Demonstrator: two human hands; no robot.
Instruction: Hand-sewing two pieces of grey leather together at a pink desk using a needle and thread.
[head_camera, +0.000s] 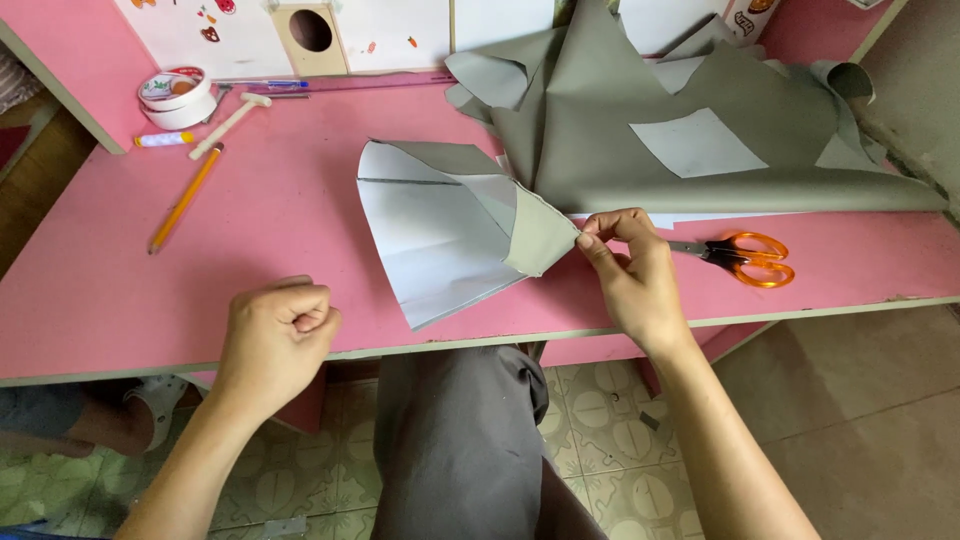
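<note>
From the head view, the right hand pinches the folded corner of a grey-and-white cut sheet of leatherette lying on the pink table. The left hand is clenched in an empty fist at the table's front edge. Orange-handled scissors lie just right of the right hand, near a large grey leatherette roll. A yellow pencil lies far left.

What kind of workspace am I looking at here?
Probably a home craft or sewing desk: a pink table with grey sheet material, orange scissors, tape and a pencil. The right hand pinches a cut piece; the left hand is a fist.
</note>
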